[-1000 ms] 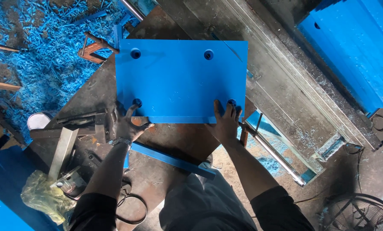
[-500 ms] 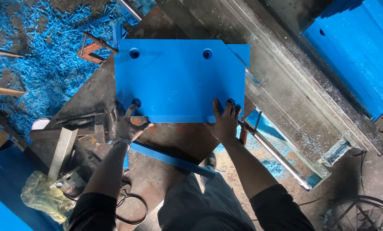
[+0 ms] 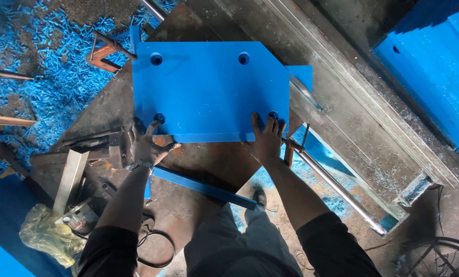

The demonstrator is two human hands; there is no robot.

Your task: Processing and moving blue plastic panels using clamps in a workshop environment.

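Where both arms stretch forward from black sleeves, the head view lists as follows.

Left hand [image 3: 148, 141]: arm extended, palm down, fingers [image 3: 146, 128] spread loose and unclenched, tips touching the near left corner of the blue board [image 3: 211, 92], close to a corner hole.

Right hand [image 3: 267, 138]: arm straight, palm flat, fingers [image 3: 270, 123] released and splayed on the board's near right corner, beside another hole; nothing gripped.

Blue board: flat on the rusty desk [image 3: 198, 164], four holes, far right corner cut off at a slant. Its near edge runs between the two hands; its right edge touches the long grey metal rail [image 3: 352, 102].

Room about it: bare desk surface shows between the near edge and the blue strip [image 3: 203, 187], which lies slanted, near but apart from the board. Left of the board, dark metal tools [image 3: 93, 139] lie just beside the left hand. Blue shavings [image 3: 39, 41] cover the floor at far left. A steel rod [image 3: 337, 192] runs slantwise just right of the right wrist.
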